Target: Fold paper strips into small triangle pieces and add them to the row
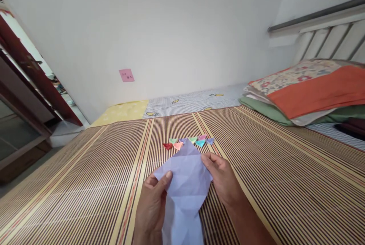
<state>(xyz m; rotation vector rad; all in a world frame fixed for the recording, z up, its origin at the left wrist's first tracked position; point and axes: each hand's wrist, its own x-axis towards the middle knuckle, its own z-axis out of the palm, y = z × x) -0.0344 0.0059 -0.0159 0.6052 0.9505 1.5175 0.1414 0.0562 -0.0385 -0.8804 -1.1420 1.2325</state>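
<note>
A creased sheet of lilac origami paper [186, 176] is held up in front of me, partly folded, with a pointed top and a longer part hanging toward me. My left hand [154, 195] pinches its left edge, the thumb lying on the near face. On the upper right edge, my right hand [219, 172] grips the paper between thumb and fingers. Just beyond the sheet's tip lie several small folded paper pieces in two rows, among them a red one [167, 146], a turquoise one [200, 143] and a pink one [202, 137]. The tip partly hides some of them.
A striped bamboo mat [94, 176] covers the bed beneath. Folded bedding with an orange band [310, 89] is piled at the right, by a white headboard [336, 39]. A pink note [126, 75] sticks to the wall behind. At the left stands a dark red door [37, 66].
</note>
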